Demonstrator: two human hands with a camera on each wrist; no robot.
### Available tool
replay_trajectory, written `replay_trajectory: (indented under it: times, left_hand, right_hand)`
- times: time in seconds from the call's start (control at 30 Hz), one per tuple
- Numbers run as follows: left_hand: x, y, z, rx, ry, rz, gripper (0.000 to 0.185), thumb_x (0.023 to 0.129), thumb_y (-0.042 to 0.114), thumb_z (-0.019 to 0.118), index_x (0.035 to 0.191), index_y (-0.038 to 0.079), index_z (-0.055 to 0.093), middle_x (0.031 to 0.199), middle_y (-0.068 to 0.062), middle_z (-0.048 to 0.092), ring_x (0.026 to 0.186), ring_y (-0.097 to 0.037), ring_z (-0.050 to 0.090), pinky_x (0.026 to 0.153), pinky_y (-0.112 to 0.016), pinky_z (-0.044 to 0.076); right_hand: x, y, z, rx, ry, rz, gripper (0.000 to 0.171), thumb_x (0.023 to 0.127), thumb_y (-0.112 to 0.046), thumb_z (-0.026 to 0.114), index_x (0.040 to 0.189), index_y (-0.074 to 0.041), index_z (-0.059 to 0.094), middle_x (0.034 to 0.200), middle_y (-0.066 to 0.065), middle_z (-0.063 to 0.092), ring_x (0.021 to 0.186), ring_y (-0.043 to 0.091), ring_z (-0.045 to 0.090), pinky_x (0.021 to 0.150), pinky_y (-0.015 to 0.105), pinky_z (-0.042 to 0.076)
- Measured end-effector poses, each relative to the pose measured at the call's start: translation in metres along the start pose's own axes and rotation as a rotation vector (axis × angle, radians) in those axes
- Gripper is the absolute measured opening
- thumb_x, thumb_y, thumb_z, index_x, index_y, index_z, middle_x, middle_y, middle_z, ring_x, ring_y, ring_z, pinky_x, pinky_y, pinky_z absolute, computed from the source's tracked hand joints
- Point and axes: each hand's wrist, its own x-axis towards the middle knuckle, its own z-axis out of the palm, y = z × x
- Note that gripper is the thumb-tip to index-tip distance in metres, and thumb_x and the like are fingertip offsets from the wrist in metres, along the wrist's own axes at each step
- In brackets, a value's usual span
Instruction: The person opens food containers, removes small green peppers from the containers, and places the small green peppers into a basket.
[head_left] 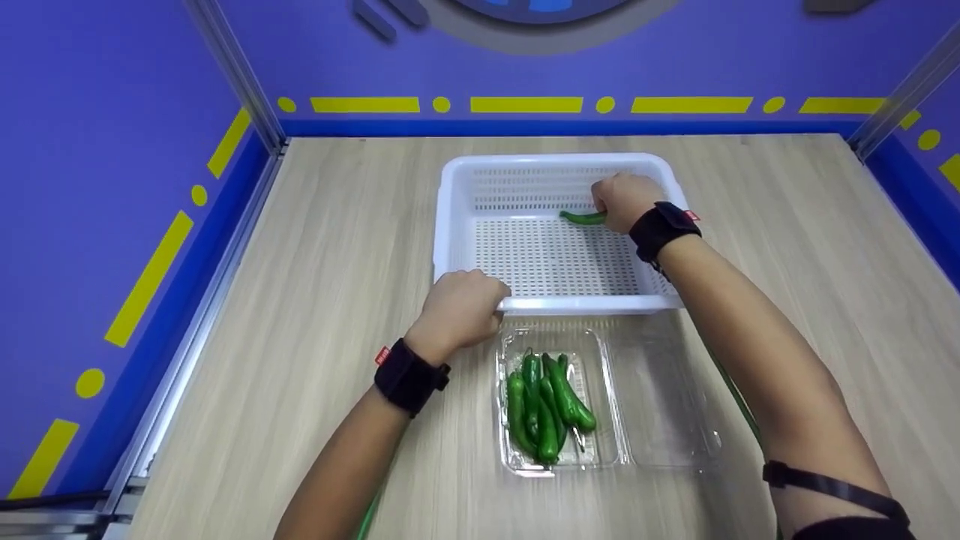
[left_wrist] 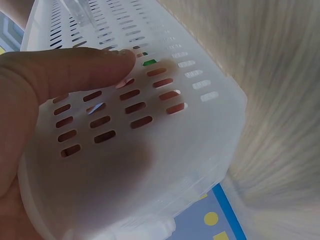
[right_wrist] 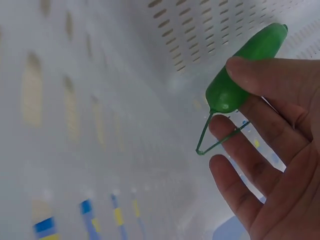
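Observation:
Inside the white perforated basket [head_left: 585, 304], my right hand [head_left: 628, 201] pinches a green chili pepper [head_left: 581, 218] near the right side. The right wrist view shows the thumb and index finger on the pepper [right_wrist: 262, 45], its thin bent stem hanging by the other fingers. My left hand [head_left: 461, 311] grips the basket's near left rim. In the left wrist view the thumb [left_wrist: 85, 72] presses the outer wall, and fingers show dimly through the slots. Several green peppers [head_left: 547, 442] lie in a clear plastic clamshell box [head_left: 611, 375] in front of the basket.
The clamshell's clear lid [head_left: 667, 420] lies spread flat to the right of the box, below my right forearm. A light wooden table [head_left: 337, 247] bears everything. Blue-purple panels with yellow marks [head_left: 525, 104] enclose the back and sides.

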Motion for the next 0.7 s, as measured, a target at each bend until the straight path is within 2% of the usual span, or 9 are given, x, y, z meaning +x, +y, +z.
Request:
replay_trajectory:
  times: [0.2,0.4,0.7]
  left_hand:
    - [0.0,0.0,0.0,-0.005,-0.004,0.005,0.014,0.081,0.007,0.066,0.071,0.016,0.064,0.065,0.004,0.061,0.061,-0.017,0.058,0.059,-0.036,0.052]
    - [0.003,0.0,-0.003,0.006,0.011,0.008,0.011,0.08,0.008,0.066,0.075,0.017,0.068,0.069,0.004,0.065,0.063,-0.018,0.06,0.061,-0.038,0.054]
    - [0.0,0.0,-0.002,0.003,-0.012,0.002,0.008,0.081,0.009,0.067,0.08,0.016,0.072,0.071,0.003,0.067,0.066,-0.019,0.063,0.063,-0.038,0.055]
  right_hand:
    - [0.008,0.004,0.006,-0.038,-0.023,-0.017,0.012,0.077,0.008,0.065,0.083,-0.002,0.062,0.078,0.013,0.059,0.072,0.031,0.054,0.069,0.044,0.045]
    - [0.015,0.013,0.006,-0.111,-0.014,-0.026,0.009,0.077,0.006,0.063,0.08,-0.002,0.06,0.073,0.012,0.056,0.069,0.03,0.052,0.066,0.045,0.044]
    - [0.014,0.007,0.006,-0.131,-0.099,-0.001,0.006,0.082,0.003,0.062,0.082,-0.002,0.058,0.075,0.012,0.056,0.072,0.03,0.053,0.068,0.045,0.046]
